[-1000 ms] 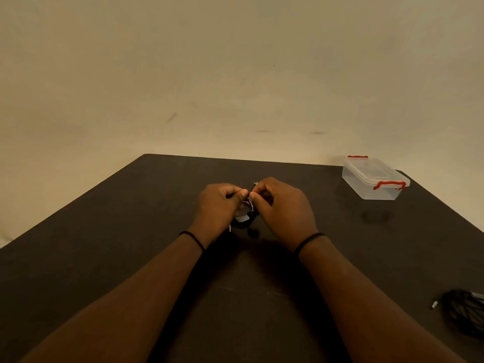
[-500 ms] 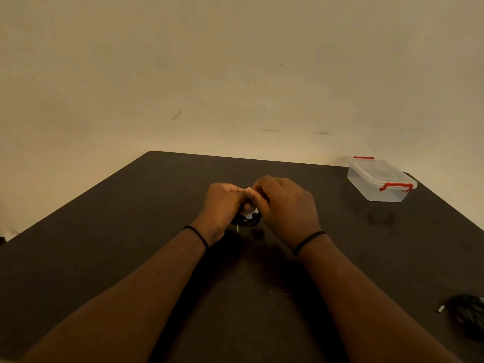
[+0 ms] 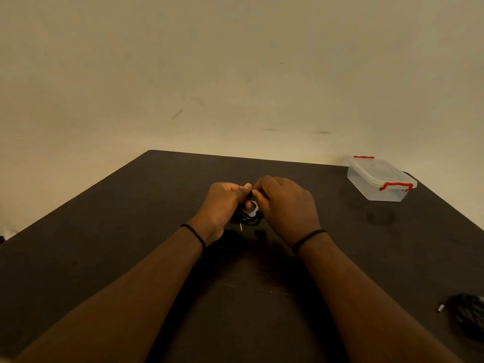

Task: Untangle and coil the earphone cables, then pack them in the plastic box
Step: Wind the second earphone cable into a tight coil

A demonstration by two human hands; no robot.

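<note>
Black earphone cable (image 3: 248, 220) pinched by both hands, apparently coiled

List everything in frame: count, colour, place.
Clear plastic box with red latches: 1, lid on, far right of the table.
Black earphone cable bundle: 1, table centre, held between both hands; silver plug hanging below.
Second black cable bundle: 1, near right edge, silver plug at its left.
Dark brown table: 1, fills the lower frame.
Beige wall: behind.
Black wristbands: 2, one per wrist.
Left hand: gripping the cable.
Right hand: pinching the cable.
</note>
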